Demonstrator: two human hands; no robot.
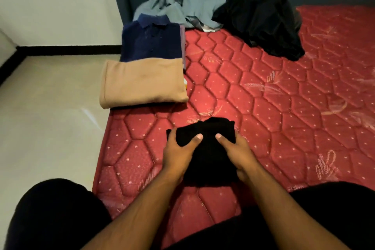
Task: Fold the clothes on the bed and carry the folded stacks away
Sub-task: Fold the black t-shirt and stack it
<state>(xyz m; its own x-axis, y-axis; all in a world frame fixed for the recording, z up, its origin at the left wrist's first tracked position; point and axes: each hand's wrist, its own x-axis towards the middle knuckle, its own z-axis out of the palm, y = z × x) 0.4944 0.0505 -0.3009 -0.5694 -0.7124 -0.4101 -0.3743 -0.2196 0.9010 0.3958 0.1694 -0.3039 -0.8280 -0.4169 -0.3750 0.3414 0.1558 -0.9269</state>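
Left hand [178, 148] and right hand [236, 151] both gripping folded black garment [207, 148] on red bed [263, 97], folded tan shirt [142, 81] nearby

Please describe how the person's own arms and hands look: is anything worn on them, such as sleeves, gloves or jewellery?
Both forearms are bare up to the bottom edge of the picture; no sleeve shows. The left hand and the right hand wear no gloves, and no ring, watch or bracelet shows on the visible parts. The thumbnails are short and plain. Dark clothing covers both knees at the lower corners.
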